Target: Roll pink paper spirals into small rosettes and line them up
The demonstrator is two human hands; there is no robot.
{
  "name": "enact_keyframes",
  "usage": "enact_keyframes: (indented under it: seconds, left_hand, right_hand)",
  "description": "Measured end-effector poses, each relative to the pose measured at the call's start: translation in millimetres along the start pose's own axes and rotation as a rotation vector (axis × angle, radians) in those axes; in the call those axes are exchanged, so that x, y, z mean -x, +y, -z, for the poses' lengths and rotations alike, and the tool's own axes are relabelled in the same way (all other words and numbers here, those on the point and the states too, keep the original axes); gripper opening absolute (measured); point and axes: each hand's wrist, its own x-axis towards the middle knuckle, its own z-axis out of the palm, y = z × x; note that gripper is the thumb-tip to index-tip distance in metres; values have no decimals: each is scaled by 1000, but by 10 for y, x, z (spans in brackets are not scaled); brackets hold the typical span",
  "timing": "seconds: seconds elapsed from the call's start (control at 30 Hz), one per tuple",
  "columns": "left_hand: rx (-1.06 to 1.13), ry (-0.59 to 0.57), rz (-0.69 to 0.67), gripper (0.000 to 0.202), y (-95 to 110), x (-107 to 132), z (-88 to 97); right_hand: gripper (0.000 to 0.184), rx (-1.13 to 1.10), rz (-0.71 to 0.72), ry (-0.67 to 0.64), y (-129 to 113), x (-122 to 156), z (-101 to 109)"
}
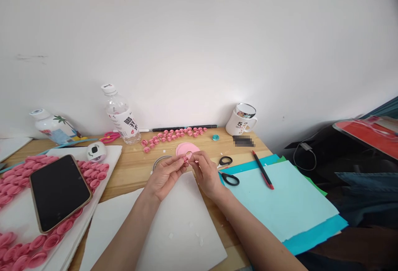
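Note:
My left hand point(168, 173) is closed in a pinch around a small pink paper coil point(185, 159), raised above the desk. My right hand point(205, 175) meets it from the other side, its thumb and fingertips pressed together at the coil's edge. Some of the coil is hidden by my fingers. Just behind my hands lie flat pink paper circles point(184, 147). A grey ring-shaped roll point(160, 160) is partly covered by my left hand. Black-handled scissors point(231, 179) rest beside my right hand. White paper point(183, 225) with small scraps lies under my forearms.
Several pink paper coils point(169, 136) line the back, near a teal coil point(215, 137). A bottle point(122, 117) and mug point(240, 121) stand by the wall. Left, a phone point(60, 192) lies on a board of pink coils; right, a pen point(263, 170) lies on pale blue paper point(280, 204).

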Motion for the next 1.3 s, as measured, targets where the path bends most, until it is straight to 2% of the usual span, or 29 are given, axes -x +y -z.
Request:
enact_keyframes:
  seconds: [0.2,0.33,0.4,0.47,0.57,0.67,0.8,1.0,1.3]
  left_hand:
    - [-26,30,21,12,-6,21,-24]
    - [-64,2,74,14,-3,38,-23]
    - [-77,-18,99,14,17,47,-19]
    - [-97,-49,116,15,51,58,-16]
    - [-167,-111,115,13,101,78,-17]
    - [-289,-126,17,13,106,95,-29]
    - [-447,5,-125,17,46,93,-52]
    - [-422,231,-171,26,7,63,-58]
    - [-425,261,-204,28,-21,68,-95]
  right_hand:
    - [13,-3,-11,2,1,5,0]
    - [10,-79,-37,22,-9,-4,20]
    - [5,-187,-96,65,-24,-25,34]
    - [7,-360,-205,71,-45,-56,49]
    - [15,-687,-398,-66,-75,-100,70]
    - [18,-913,-542,-173,-91,-118,73]
    - [23,-965,-659,-109,-95,-118,44]
    - [20,-872,-599,-60,-58,-92,-14]
    - [19,-853,-591,-12,-63,-66,-50]
